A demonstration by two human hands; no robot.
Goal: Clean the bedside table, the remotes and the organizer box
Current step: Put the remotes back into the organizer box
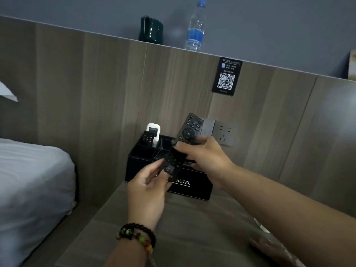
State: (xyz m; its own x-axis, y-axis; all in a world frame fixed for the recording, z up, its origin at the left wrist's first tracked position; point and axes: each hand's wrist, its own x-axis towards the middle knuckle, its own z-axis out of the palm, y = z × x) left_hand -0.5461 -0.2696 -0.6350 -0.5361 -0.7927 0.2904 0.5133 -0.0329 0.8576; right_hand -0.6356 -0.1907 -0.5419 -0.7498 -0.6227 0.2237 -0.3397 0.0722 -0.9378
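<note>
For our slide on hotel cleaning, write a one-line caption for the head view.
Both hands, left and right, hold a black remote above the organizer box on the bedside table.

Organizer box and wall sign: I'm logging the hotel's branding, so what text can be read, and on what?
"HOTEL": white letters on the front of the black organizer box.
Wall sign: a QR code; its lines of print are too small to read.
Water bottle label: blurred.
Remote buttons: unreadable.

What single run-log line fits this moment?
step: handling remote | left hand: pinches black remote low end | right hand: grips its middle | organizer box: on bedside table, two remotes inside
</note>
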